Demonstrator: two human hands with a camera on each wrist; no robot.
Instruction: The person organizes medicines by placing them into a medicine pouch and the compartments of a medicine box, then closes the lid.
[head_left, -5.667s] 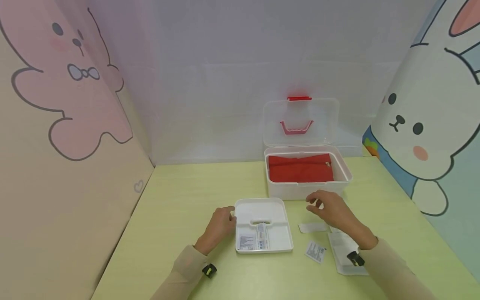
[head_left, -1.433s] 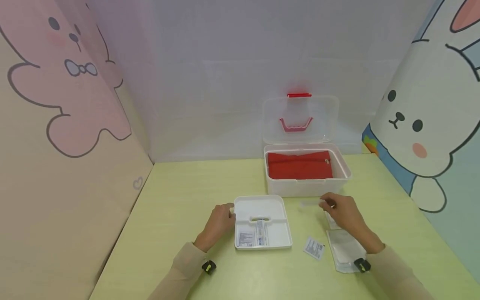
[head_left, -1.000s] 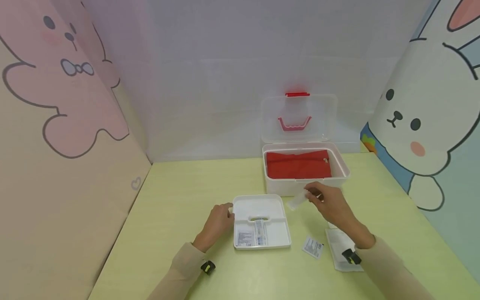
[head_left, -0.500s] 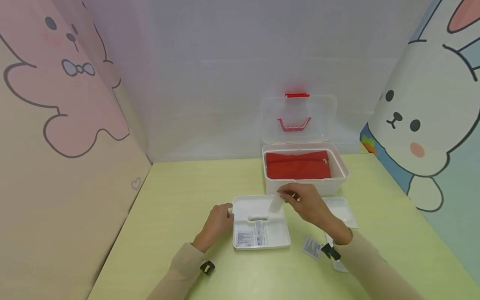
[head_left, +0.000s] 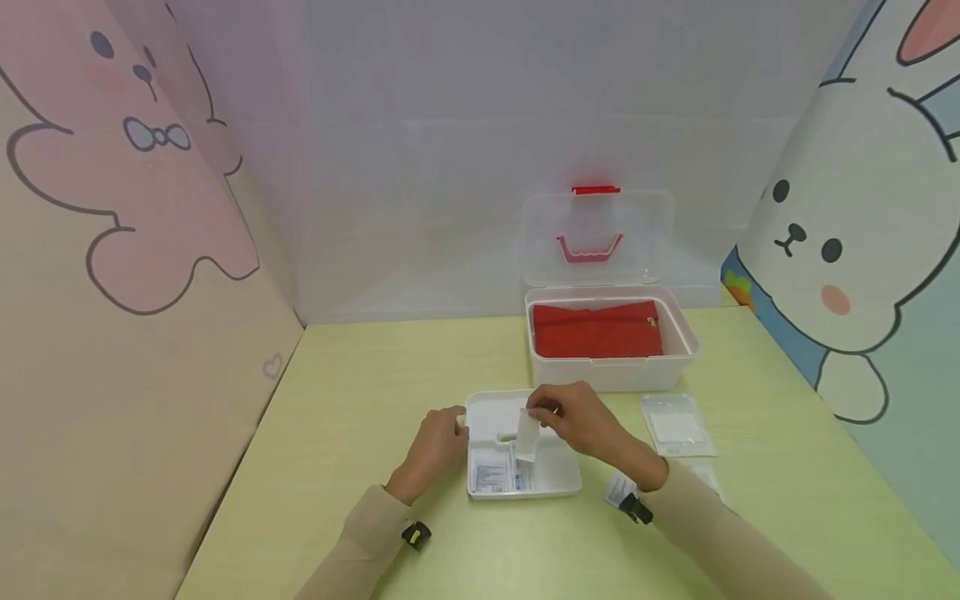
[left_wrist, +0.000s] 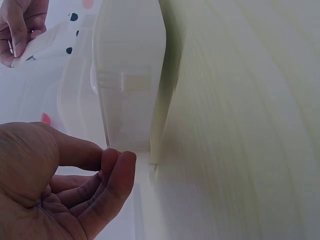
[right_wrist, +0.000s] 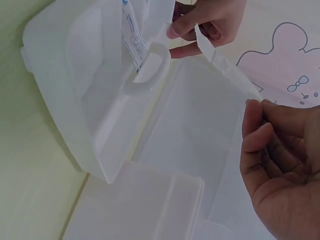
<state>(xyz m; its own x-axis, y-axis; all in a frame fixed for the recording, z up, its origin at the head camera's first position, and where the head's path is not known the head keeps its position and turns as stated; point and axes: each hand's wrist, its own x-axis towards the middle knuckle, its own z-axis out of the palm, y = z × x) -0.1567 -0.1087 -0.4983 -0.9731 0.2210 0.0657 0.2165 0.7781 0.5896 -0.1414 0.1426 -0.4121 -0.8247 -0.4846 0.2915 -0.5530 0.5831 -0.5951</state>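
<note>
A white tray (head_left: 558,479) with a handle slot lies on the table, a printed packet (head_left: 490,477) and a narrow wrapped item (head_left: 519,475) in its near left part. My left hand (head_left: 435,446) pinches the tray's left rim between thumb and fingers; the left wrist view shows this hand (left_wrist: 65,185) at the tray's corner. Above the tray, my right hand (head_left: 581,421) pinches the upper end of a small white strip packet (head_left: 527,435), which hangs down. In the right wrist view the strip (right_wrist: 227,67) stretches from the right hand's fingertips (right_wrist: 261,102).
Behind the tray stands a white box (head_left: 607,375) with its clear lid (head_left: 645,237) raised and a red pouch (head_left: 596,332) inside. To the right lie a clear flat packet (head_left: 678,425), another partly under the sleeve, and a small printed packet (head_left: 618,489) partly behind the wrist camera.
My right hand has picked up the white strip packet from the table on the right and carried it left, over the tray. The left hand has stayed at the tray's left rim.
</note>
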